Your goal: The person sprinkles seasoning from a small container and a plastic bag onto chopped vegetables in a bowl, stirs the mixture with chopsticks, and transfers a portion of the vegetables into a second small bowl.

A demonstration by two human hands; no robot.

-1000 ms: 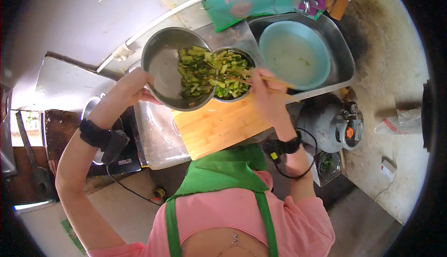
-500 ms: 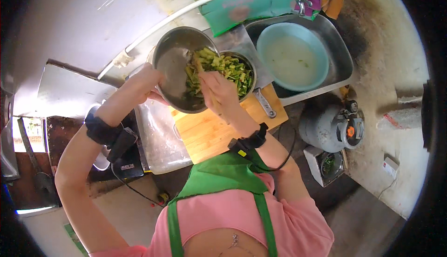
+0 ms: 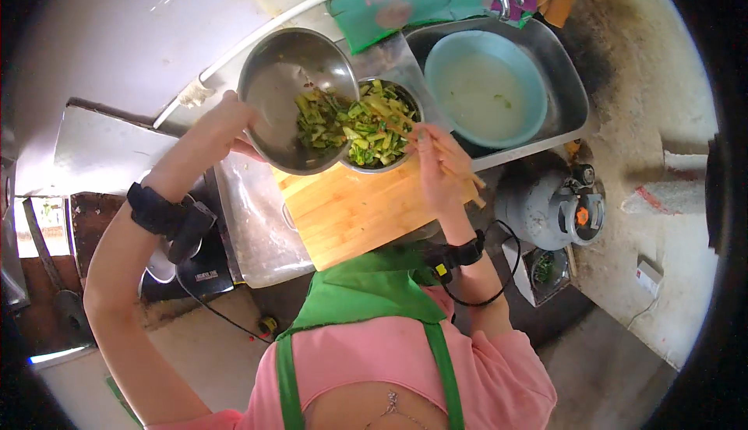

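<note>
My left hand [image 3: 243, 125] is closed on the near-left rim of a large steel bowl [image 3: 273, 79], which is tilted toward the right. Chopped green vegetables [image 3: 321, 122] have gathered along the bowl's right side. The bowl's right edge overlaps a smaller steel pot [image 3: 379, 169] filled with the same cut greens [image 3: 382, 138]. In my right hand [image 3: 438, 171] are wooden chopsticks [image 3: 460, 167], gripped near their middle. Their tips reach into the greens of the pot. A wooden cutting board [image 3: 351, 212] lies under the near side of both vessels.
Right of the pot, a light blue basin [image 3: 538, 91] of cloudy water stands in a steel sink [image 3: 575, 107]. Below the sink are a grey gas cylinder [image 3: 530, 204] and a white box [image 3: 514, 262] with greens inside. A metal counter [image 3: 261, 227] extends left of the board.
My right hand and the chopsticks have moved right, from the bowl to the pot. The bowl has shifted slightly left and up, and more greens show in the pot.
</note>
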